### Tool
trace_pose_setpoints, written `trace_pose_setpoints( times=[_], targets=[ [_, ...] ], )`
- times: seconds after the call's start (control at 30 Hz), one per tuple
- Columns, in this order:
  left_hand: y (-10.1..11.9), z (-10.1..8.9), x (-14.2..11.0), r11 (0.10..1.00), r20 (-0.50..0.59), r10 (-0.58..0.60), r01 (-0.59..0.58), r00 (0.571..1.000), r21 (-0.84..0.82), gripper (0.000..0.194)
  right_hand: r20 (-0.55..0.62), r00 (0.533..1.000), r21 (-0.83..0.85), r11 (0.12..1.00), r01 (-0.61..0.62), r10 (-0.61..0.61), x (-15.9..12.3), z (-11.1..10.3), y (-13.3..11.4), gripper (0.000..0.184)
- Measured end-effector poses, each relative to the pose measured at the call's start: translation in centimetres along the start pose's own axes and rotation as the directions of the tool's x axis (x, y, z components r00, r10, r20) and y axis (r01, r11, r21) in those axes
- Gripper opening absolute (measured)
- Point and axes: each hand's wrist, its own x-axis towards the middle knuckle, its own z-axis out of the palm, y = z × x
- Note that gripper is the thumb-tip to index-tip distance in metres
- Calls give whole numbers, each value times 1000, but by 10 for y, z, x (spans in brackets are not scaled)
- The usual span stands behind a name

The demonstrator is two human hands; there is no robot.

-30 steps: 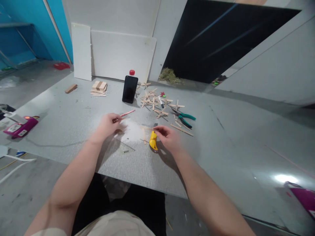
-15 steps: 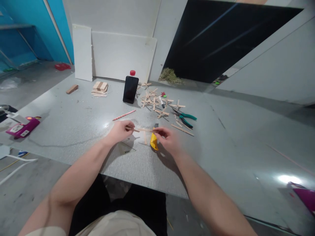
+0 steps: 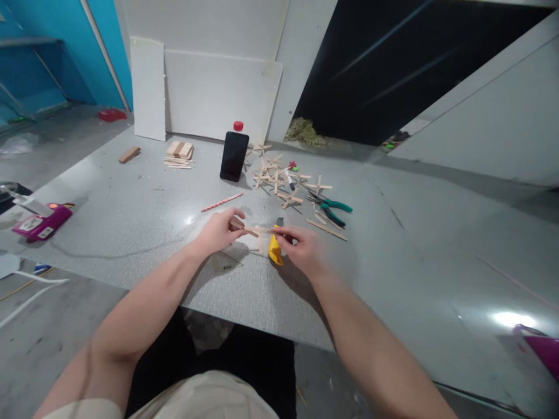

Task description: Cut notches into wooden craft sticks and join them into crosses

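My left hand (image 3: 222,228) is closed around a flat brown strip (image 3: 237,223), too small to name for certain. The strip's right end lies against a pale craft stick (image 3: 262,230). That stick's right end is pinched between the fingers of my right hand (image 3: 298,243). Just below those fingers a yellow utility knife (image 3: 275,251) rests on the table, partly covered. Another craft stick stands out below the held one, near the knife. A clear set square (image 3: 227,265) lies in front of my left hand, and a red-striped pencil (image 3: 222,202) lies beyond it.
Several crossed-stick pieces (image 3: 290,199) and green-handled pliers (image 3: 329,208) lie behind my right hand. A phone (image 3: 234,156) stands upright before a red-capped bottle (image 3: 238,125). Bundled craft sticks (image 3: 179,150) and a brown block (image 3: 130,154) sit back left; a purple power strip (image 3: 43,223) is far left.
My left hand has moved right, from beside the pencil to the craft stick, bringing the brown strip against it. My right hand keeps its pinch on the stick; the pencil stays on the table.
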Motion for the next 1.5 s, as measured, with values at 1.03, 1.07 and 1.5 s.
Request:
trace_pose_setpoints(
  times=[1.03,1.07,1.5],
  targets=[
    [6,-16,-8,988,334,94,-47,938,-146,34,-49,999,330,944,16,0,-6,1,7,29],
    [6,-16,-8,988,336,92,-46,937,-145,34,-50,999,323,946,29,-13,-7,1,5,29],
    [11,-16,-8,993,306,88,-61,948,-98,33,-124,984,217,964,153,-128,-12,-7,-24,28]
  ],
)
